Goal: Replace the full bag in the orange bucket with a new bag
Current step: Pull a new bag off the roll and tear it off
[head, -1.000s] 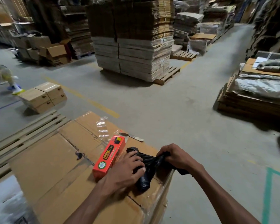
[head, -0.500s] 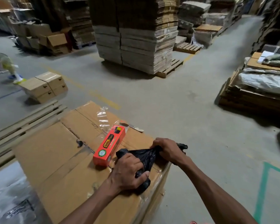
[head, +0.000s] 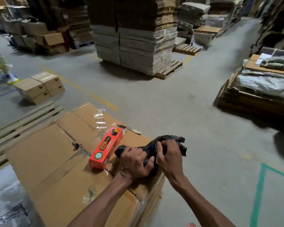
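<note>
A roll of black plastic bags [head: 147, 149] lies at the right edge of a flat cardboard stack [head: 56, 161]. My left hand [head: 134, 163] grips the roll's body against the cardboard. My right hand [head: 168, 157] pinches the loose end of a bag, which sticks out past my fingers over the floor. Just left of my hands lies the orange bag box [head: 106, 150], with clear wrapping [head: 100, 122] behind it. No orange bucket is in view.
Grey warehouse floor spreads ahead and to the right, with a teal line [head: 259, 194] painted near me. A tall pallet of flattened cartons [head: 134, 41] stands ahead. A low cardboard pile [head: 256, 95] is right, small boxes [head: 39, 87] and a fan [head: 0, 63] left.
My right hand has pulled the loose bag end up and away to the right, unrolling more black plastic. My left hand has closed tighter round the roll. The camera has tilted a little.
</note>
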